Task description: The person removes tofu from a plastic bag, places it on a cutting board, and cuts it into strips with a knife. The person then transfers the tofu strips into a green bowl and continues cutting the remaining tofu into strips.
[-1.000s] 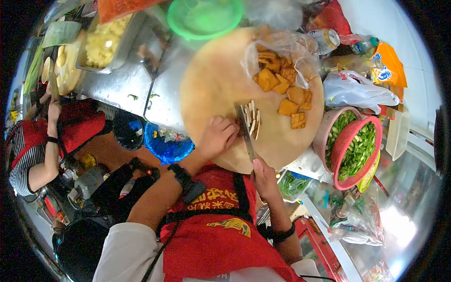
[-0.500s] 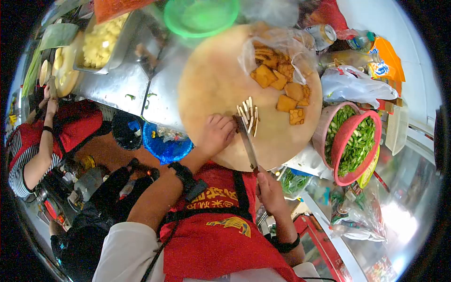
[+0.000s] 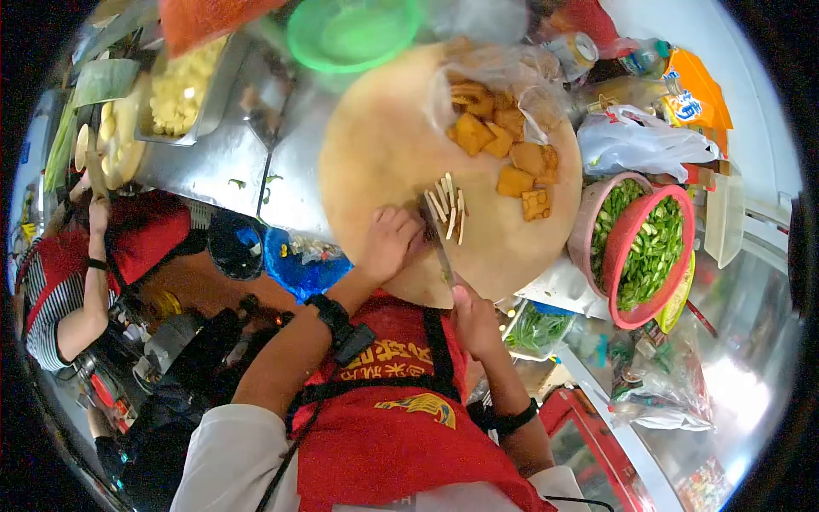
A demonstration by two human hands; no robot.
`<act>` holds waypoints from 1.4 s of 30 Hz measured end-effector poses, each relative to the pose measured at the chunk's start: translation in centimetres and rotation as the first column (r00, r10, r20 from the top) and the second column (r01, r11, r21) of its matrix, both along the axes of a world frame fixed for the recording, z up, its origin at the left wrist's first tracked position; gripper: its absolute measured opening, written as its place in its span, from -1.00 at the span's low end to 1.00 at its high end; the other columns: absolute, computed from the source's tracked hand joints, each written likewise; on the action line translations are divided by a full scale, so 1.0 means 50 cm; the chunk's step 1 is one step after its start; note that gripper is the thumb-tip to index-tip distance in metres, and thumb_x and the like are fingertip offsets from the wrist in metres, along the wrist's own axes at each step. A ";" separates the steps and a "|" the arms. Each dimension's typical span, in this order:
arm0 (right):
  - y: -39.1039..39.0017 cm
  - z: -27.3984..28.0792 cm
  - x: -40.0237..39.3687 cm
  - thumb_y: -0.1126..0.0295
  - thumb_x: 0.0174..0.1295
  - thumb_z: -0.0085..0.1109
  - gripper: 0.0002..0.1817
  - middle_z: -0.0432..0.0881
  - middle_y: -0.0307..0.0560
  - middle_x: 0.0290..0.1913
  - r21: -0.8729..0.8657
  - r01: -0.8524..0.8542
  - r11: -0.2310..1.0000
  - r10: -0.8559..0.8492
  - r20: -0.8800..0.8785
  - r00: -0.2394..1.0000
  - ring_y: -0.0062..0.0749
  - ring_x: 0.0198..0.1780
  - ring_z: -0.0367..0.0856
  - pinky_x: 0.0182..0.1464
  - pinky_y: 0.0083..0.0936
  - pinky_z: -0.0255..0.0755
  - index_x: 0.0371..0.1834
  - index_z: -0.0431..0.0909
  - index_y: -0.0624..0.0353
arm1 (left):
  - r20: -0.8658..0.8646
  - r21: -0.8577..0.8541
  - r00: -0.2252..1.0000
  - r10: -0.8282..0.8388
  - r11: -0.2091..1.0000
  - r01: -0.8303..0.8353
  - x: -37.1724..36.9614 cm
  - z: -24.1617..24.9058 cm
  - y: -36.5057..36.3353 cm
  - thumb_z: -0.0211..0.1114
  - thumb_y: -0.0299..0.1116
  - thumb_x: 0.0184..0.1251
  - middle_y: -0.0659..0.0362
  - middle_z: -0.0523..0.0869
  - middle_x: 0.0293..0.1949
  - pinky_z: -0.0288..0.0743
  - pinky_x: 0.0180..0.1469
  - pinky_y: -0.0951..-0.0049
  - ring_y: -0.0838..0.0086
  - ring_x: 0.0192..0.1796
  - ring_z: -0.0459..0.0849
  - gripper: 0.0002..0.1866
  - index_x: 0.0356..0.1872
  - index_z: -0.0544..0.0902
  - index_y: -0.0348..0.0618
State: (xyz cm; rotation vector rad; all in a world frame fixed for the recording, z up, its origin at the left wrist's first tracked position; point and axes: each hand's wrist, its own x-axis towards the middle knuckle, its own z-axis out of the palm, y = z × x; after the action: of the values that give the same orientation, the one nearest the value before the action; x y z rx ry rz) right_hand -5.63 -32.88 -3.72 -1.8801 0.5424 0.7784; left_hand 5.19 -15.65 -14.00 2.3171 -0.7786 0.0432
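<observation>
On the round wooden chopping board point(image 3: 367, 145), my left hand point(image 3: 391, 243) has its fingers curled down on a mostly hidden piece, apparently brown-skinned dried tofu, against the knife's left side. My right hand point(image 3: 475, 321) grips the handle of a kitchen knife point(image 3: 443, 253), whose narrow-looking blade points away from me. Thin pale strips with brown edges point(image 3: 450, 205) lie in a loose bunch just right of the blade. Farther right are golden-brown tofu slabs point(image 3: 515, 181), some spilling from a clear plastic bag point(image 3: 546, 107).
Pink baskets of sliced green peppers point(image 3: 650, 256) stand right of the board, below a white plastic bag point(image 3: 640, 145). A green basin point(image 3: 354, 34) is behind it. At left are a metal tray of pale chunks point(image 3: 179, 98), a blue-lined bin point(image 3: 299, 269) and a co-worker's arm point(image 3: 94, 264).
My right hand and the knife have shifted a little left and up, with the blade now more upright in view. My left hand stays over the piece. The whole view has shifted slightly.
</observation>
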 end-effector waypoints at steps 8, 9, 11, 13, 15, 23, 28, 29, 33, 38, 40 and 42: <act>-0.052 0.050 -0.058 0.06 0.47 -0.26 -0.51 0.49 0.30 0.17 0.036 0.060 0.998 -0.063 0.067 0.996 0.14 0.26 0.42 0.30 -0.18 0.25 0.28 0.40 0.10 | -0.330 -0.102 0.926 0.186 0.968 -0.231 0.109 0.096 -0.014 0.20 -0.43 0.23 -0.03 0.64 -0.24 0.44 -0.03 0.16 0.09 -0.12 0.58 -0.80 -0.14 0.61 -0.23; -0.053 0.049 -0.058 0.06 0.47 -0.26 -0.51 0.48 0.26 0.19 0.021 -0.010 1.000 0.009 0.052 0.999 0.12 0.28 0.40 0.31 -0.17 0.23 0.28 0.40 0.09 | -0.465 -0.115 0.859 0.216 0.947 -0.300 0.140 0.114 -0.023 0.17 -0.43 0.25 -0.06 0.65 -0.23 0.47 -0.04 0.15 0.05 -0.10 0.59 -0.78 -0.11 0.61 -0.25; -0.058 0.010 -0.083 0.03 0.47 -0.27 -0.51 0.48 0.19 0.22 0.011 -0.114 0.993 0.112 0.090 0.990 0.08 0.33 0.34 0.40 -0.16 0.10 0.29 0.41 0.02 | -0.328 -0.136 0.944 0.020 0.988 -0.068 0.199 0.104 -0.048 0.18 -0.45 0.23 -0.05 0.63 -0.17 0.50 -0.04 0.17 0.04 -0.06 0.60 -0.74 -0.05 0.58 -0.24; -0.054 0.004 -0.080 0.01 0.47 -0.29 -0.50 0.47 0.17 0.23 0.010 -0.115 0.993 0.114 0.066 0.991 0.07 0.34 0.32 0.43 -0.13 0.01 0.29 0.41 0.01 | -0.186 -0.121 0.966 -0.182 0.979 0.161 0.239 0.100 -0.079 0.20 -0.46 0.20 -0.03 0.62 -0.11 0.52 -0.04 0.19 0.03 -0.01 0.60 -0.68 0.01 0.55 -0.22; -0.051 -0.011 -0.083 0.12 0.47 -0.21 -0.54 0.57 0.28 0.03 -0.021 -0.119 0.993 0.121 0.164 0.979 0.02 0.04 0.58 0.14 -0.31 0.38 0.28 0.40 0.12 | 0.013 0.138 0.966 -0.257 0.958 0.253 0.260 0.101 -0.122 0.23 -0.45 0.18 0.03 0.56 0.02 0.54 -0.01 0.19 0.05 0.06 0.58 -0.51 0.19 0.44 -0.17; -0.054 0.014 -0.084 0.00 0.47 -0.34 -0.46 0.50 0.16 0.20 -0.249 -0.223 0.943 0.254 0.097 0.962 0.10 0.26 0.41 0.34 -0.08 0.18 0.32 0.37 0.04 | -0.241 0.420 0.942 -0.235 0.849 0.320 0.306 0.101 -0.185 0.30 -0.41 0.14 0.02 0.46 -0.02 0.54 -0.04 0.13 0.02 -0.04 0.57 -0.55 0.09 0.43 -0.15; -0.056 0.033 -0.069 -0.06 0.46 -0.38 -0.47 0.51 0.09 0.20 -0.329 -0.289 0.899 0.334 0.089 0.938 0.12 0.26 0.40 0.40 0.14 -0.03 0.35 0.33 -0.12 | -0.136 0.223 0.938 -0.318 0.913 0.342 0.301 0.098 -0.216 0.31 -0.42 0.13 -0.01 0.44 -0.08 0.52 -0.09 0.12 0.00 -0.06 0.57 -0.59 0.04 0.47 -0.13; -0.056 0.042 -0.062 -0.07 0.46 -0.39 -0.47 0.53 0.11 0.17 -0.289 -0.311 0.905 0.335 0.034 0.942 0.13 0.24 0.42 0.41 0.14 -0.05 0.35 0.32 -0.15 | -0.141 0.224 0.955 -0.261 0.931 0.288 0.296 0.096 -0.226 0.32 -0.43 0.13 -0.01 0.44 -0.08 0.51 -0.08 0.13 0.01 -0.09 0.57 -0.61 0.01 0.49 -0.14; -0.051 0.087 -0.028 -0.09 0.46 -0.42 -0.46 0.58 0.15 0.08 -0.164 -0.341 0.926 0.307 -0.199 0.931 0.14 0.18 0.48 0.42 0.08 -0.03 0.38 0.27 -0.18 | 0.003 0.303 0.986 -0.166 0.940 0.158 0.279 0.096 -0.240 0.32 -0.42 0.11 -0.03 0.43 -0.01 0.51 0.01 0.19 0.05 -0.13 0.57 -0.71 -0.12 0.52 -0.15; -0.051 0.032 -0.062 -0.11 0.44 -0.40 -0.45 0.59 0.16 0.06 -0.193 -0.275 0.942 0.267 -0.066 0.961 0.13 0.15 0.51 0.38 -0.05 0.11 0.38 0.28 -0.19 | -0.116 0.121 0.963 -0.242 0.959 0.255 0.294 0.119 -0.202 0.38 -0.47 0.01 -0.08 0.47 -0.12 0.47 -0.07 0.17 0.04 -0.08 0.52 -0.71 -0.22 0.51 -0.19; -0.057 -0.001 -0.072 -0.13 0.44 -0.39 -0.45 0.58 0.17 0.10 -0.235 -0.292 0.927 0.302 0.010 0.953 0.12 0.15 0.53 0.35 -0.10 0.19 0.40 0.24 -0.25 | -0.302 0.066 0.924 -0.234 0.962 0.265 0.288 0.160 -0.170 0.40 -0.50 -0.04 -0.10 0.48 -0.16 0.44 -0.09 0.16 0.03 -0.04 0.50 -0.69 -0.25 0.50 -0.21; -0.059 -0.012 -0.066 -0.09 0.45 -0.37 -0.44 0.52 0.14 0.18 0.013 0.000 1.000 -0.001 0.070 0.998 0.08 0.23 0.46 0.34 -0.15 0.22 0.37 0.30 -0.09 | -0.516 0.080 0.856 0.033 0.997 0.010 0.245 0.207 -0.115 0.41 -0.52 -0.08 -0.12 0.48 -0.22 0.37 -0.09 0.13 -0.01 0.00 0.45 -0.68 -0.29 0.46 -0.24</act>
State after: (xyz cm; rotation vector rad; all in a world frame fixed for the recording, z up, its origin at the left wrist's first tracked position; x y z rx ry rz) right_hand -8.91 -35.81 -4.32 -1.8875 0.4928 0.7118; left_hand 17.43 -21.39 -3.64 2.2476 -0.4918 -0.5970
